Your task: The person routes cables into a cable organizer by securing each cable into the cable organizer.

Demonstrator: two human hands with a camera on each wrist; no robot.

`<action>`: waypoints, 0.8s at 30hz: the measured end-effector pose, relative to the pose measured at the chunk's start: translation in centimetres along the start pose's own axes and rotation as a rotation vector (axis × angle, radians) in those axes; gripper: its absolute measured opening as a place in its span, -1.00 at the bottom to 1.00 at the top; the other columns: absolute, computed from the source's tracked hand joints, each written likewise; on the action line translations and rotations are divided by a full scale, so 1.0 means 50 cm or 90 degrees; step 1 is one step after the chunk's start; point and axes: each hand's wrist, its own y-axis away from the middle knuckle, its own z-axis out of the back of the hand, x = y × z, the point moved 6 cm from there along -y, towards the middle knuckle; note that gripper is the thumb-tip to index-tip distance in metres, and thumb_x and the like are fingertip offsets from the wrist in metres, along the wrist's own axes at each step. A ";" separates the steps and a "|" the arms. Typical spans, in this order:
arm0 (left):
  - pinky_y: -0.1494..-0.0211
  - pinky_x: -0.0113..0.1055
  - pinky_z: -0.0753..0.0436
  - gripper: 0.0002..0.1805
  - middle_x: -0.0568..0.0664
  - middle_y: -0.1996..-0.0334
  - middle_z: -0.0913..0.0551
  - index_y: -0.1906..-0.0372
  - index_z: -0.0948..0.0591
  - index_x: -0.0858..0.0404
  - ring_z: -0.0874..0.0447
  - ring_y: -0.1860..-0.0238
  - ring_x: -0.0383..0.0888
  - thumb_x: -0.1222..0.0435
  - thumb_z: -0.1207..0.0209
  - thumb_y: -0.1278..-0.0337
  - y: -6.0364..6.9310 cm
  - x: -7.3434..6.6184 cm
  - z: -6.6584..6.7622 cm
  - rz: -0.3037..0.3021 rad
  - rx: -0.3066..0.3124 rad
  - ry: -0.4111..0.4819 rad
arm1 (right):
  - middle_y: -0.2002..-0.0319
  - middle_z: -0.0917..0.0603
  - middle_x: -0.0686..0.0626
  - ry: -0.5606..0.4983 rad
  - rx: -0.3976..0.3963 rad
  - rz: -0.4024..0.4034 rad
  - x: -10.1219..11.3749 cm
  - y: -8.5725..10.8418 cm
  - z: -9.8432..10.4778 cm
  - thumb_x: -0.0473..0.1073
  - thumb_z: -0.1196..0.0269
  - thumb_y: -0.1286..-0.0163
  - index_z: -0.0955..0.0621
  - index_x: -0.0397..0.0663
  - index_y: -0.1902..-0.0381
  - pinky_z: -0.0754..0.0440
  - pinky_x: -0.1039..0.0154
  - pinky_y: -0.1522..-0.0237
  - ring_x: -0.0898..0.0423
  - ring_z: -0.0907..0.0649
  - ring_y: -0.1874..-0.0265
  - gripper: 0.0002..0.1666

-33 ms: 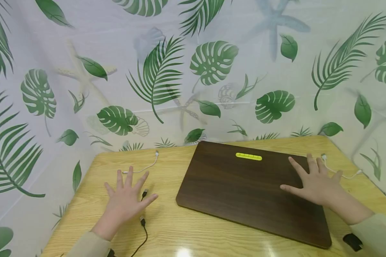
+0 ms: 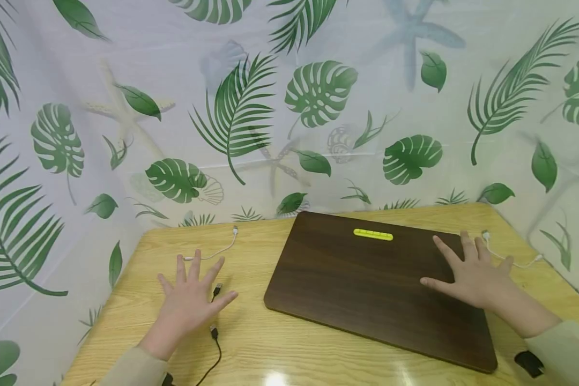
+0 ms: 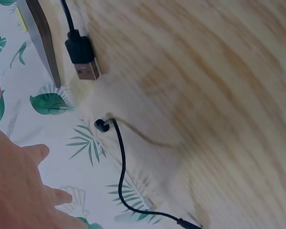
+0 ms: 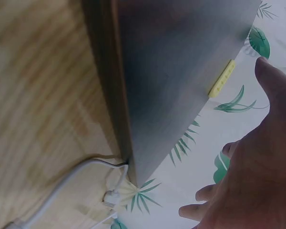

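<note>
My left hand [image 2: 188,303], fingers spread and holding nothing, is over the left part of the wooden table. Near it lie a black USB plug [image 2: 217,290], partly behind the thumb side, and a second black USB plug [image 2: 214,332] with its cord. Just beyond the fingertips is a short white cable [image 2: 224,250]. Over the right side of a dark brown board [image 2: 357,279] is my right hand [image 2: 480,276], also spread and holding nothing. A yellow slotted strip [image 2: 373,235] lies near the board's far edge. Another white cable [image 2: 513,264] lies right of the board.
The board sits at an angle on the light wooden table [image 2: 251,343]. A black object [image 2: 528,363] lies near the right sleeve. Behind the table hangs a white leaf-print cloth [image 2: 270,182], which also covers the sides.
</note>
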 end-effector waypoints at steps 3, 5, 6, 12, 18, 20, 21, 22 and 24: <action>-0.30 0.85 0.14 -0.07 0.40 -0.69 0.02 -0.68 -0.27 -0.07 0.22 -0.62 0.64 -0.43 -0.07 -0.36 0.001 0.001 -0.007 0.001 0.008 0.002 | -0.57 0.10 -0.70 -0.001 0.006 -0.002 0.001 0.005 -0.005 0.71 -0.11 -0.32 0.15 0.16 -0.76 0.07 -0.95 -0.11 -0.78 0.01 -0.48 0.37; -0.32 0.84 0.15 -0.05 0.38 -0.70 0.02 -0.69 -0.25 -0.08 0.23 -0.63 0.63 -0.44 -0.05 -0.36 -0.002 -0.002 -0.010 -0.001 0.012 0.003 | -0.56 0.11 -0.70 -0.004 0.011 -0.005 0.001 0.007 -0.006 0.71 -0.12 -0.32 0.17 0.16 -0.76 0.07 -0.94 -0.12 -0.78 0.02 -0.48 0.38; -0.34 0.83 0.15 -0.05 0.37 -0.70 0.02 -0.69 -0.23 -0.09 0.22 -0.64 0.62 -0.44 -0.06 -0.36 -0.005 -0.004 -0.011 -0.002 0.012 0.003 | -0.56 0.10 -0.70 -0.004 0.010 -0.006 0.001 0.008 -0.006 0.71 -0.12 -0.32 0.17 0.16 -0.76 0.06 -0.93 -0.13 -0.78 0.02 -0.48 0.38; -0.40 0.78 0.05 -0.06 0.36 -0.69 -0.03 -0.69 -0.23 -0.09 0.12 -0.64 0.60 -0.41 -0.09 -0.35 -0.031 -0.032 -0.005 -0.025 -0.010 0.004 | -0.55 0.06 -0.68 0.011 0.002 -0.007 -0.002 -0.003 0.005 0.72 -0.12 -0.31 0.16 0.12 -0.76 -0.05 -0.88 -0.19 -0.75 -0.03 -0.48 0.40; -0.51 0.62 -0.10 -0.04 0.40 -0.66 -0.11 -0.69 -0.25 -0.07 -0.02 -0.63 0.56 -0.42 -0.09 -0.34 -0.055 -0.066 -0.019 -0.048 0.004 0.031 | -0.45 -0.13 -0.74 0.023 -0.012 0.014 0.001 -0.016 0.019 0.66 -0.19 -0.31 -0.08 -0.17 -0.69 -0.36 -0.71 -0.17 -0.79 -0.23 -0.37 0.37; -0.54 0.56 -0.15 -0.05 0.43 -0.64 -0.16 -0.68 -0.27 -0.04 -0.09 -0.61 0.55 -0.41 -0.10 -0.34 -0.062 -0.082 -0.024 -0.062 0.006 0.040 | -0.40 -0.20 -0.77 0.026 -0.014 0.020 0.002 -0.018 0.022 0.64 -0.20 -0.32 -0.15 -0.28 -0.65 -0.47 -0.63 -0.11 -0.79 -0.31 -0.30 0.36; -0.55 0.52 -0.18 -0.06 0.43 -0.62 -0.18 -0.67 -0.28 -0.03 -0.13 -0.60 0.54 -0.40 -0.10 -0.35 -0.066 -0.090 -0.026 -0.067 0.007 0.044 | -0.37 -0.23 -0.78 0.027 -0.011 0.021 0.003 -0.019 0.022 0.64 -0.20 -0.33 -0.17 -0.32 -0.63 -0.52 -0.59 -0.08 -0.79 -0.34 -0.27 0.37; -0.55 0.48 -0.23 -0.06 0.44 -0.61 -0.20 -0.67 -0.29 -0.01 -0.17 -0.59 0.53 -0.39 -0.11 -0.36 -0.069 -0.099 -0.028 -0.074 0.010 0.048 | -0.35 -0.24 -0.78 0.025 -0.007 0.022 0.003 -0.019 0.022 0.63 -0.20 -0.33 -0.18 -0.36 -0.62 -0.55 -0.56 -0.05 -0.79 -0.35 -0.26 0.37; -0.53 0.41 -0.33 -0.07 0.46 -0.58 -0.25 -0.67 -0.29 0.02 -0.26 -0.56 0.50 -0.36 -0.12 -0.37 -0.074 -0.117 -0.031 -0.083 0.017 0.059 | -0.32 -0.25 -0.79 0.019 0.004 0.016 0.002 -0.020 0.021 0.63 -0.20 -0.34 -0.18 -0.42 -0.60 -0.59 -0.53 -0.01 -0.80 -0.34 -0.25 0.38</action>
